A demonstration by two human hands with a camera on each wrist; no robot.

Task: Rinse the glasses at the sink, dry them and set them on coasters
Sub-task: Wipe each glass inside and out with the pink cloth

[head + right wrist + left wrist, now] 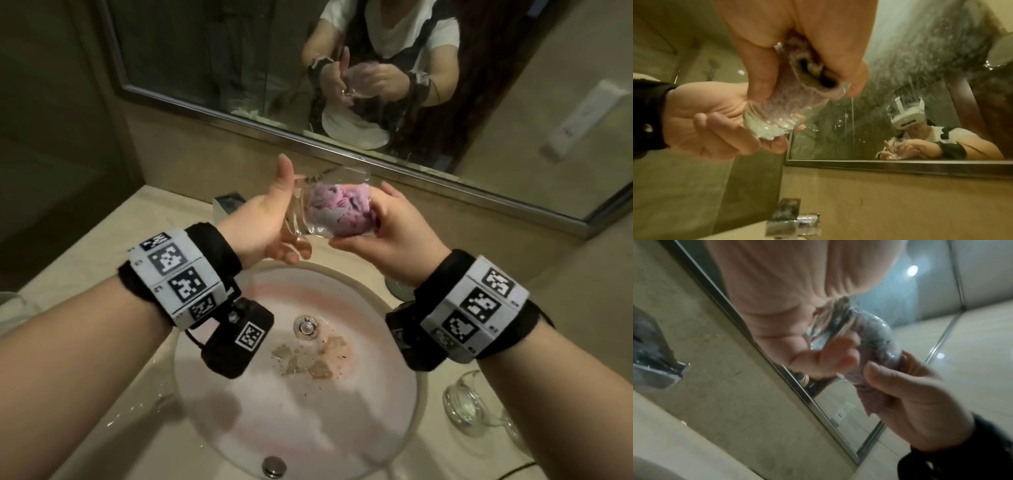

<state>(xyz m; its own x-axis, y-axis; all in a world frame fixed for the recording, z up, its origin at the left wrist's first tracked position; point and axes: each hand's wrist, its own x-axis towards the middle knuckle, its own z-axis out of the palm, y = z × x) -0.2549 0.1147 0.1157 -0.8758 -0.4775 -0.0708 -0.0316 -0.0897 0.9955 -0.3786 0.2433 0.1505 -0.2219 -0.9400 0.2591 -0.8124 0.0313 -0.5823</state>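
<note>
A clear glass [308, 219] lies tilted on its side in the air above the sink [359, 411], with a purple cloth [339, 209] stuffed inside it. My left hand [284, 212] cups its base with curled fingers, thumb pointing up. My right hand [376, 219] grips the mouth end, thumb under the wall and fingers over it. In the left wrist view the cloth [875, 395] trails from the glass [830, 331] into my right hand [900, 386]. The right wrist view shows the left hand [719, 126] under the glass base [777, 116] and the cloth [807, 73] bunched in the mouth.
Brownish debris [308, 363] lies in the basin beside the drain [306, 327]. A second clear glass [466, 407] stands on the counter at the right. The chrome faucet [227, 204] sits behind the hands, and a framed mirror [205, 68] covers the wall.
</note>
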